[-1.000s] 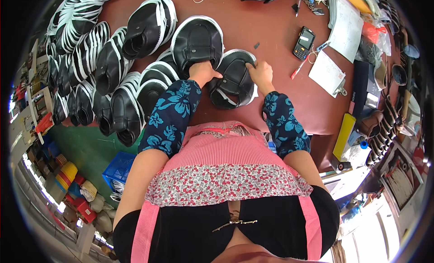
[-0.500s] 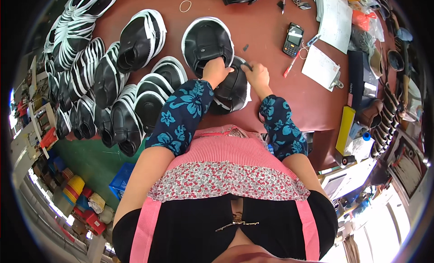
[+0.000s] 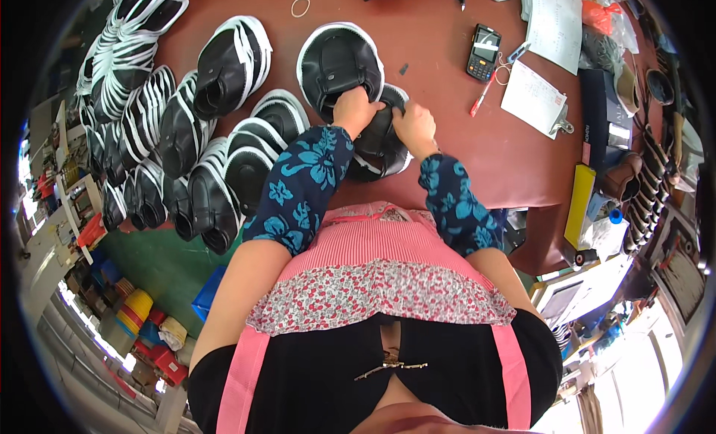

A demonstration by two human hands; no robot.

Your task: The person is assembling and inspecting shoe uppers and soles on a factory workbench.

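Note:
Two black shoe uppers with white edging lie overlapping on the brown tabletop in front of me. My left hand (image 3: 356,110) is closed at the near end of the farther upper (image 3: 341,60), its thumb reaching right towards the nearer one. The nearer upper (image 3: 382,145) lies partly under my left hand and wrist. My right hand (image 3: 415,127) is closed on this upper's right edge, thumb pressed against the black material. Whether its fingers also hold something small is hidden.
Many black-and-white shoe uppers (image 3: 231,65) stand in stacks on the left. A handheld keypad device (image 3: 484,52), a red-and-white pen (image 3: 482,96) and a clipboard with paper (image 3: 533,98) lie at right. A small dark scrap (image 3: 403,68) and a rubber band (image 3: 300,7) are beyond the uppers.
My right hand has moved slightly left and closed against the nearer upper's edge; the small dark piece seen at its fingertips no longer shows. My left hand stays at nearly the same place.

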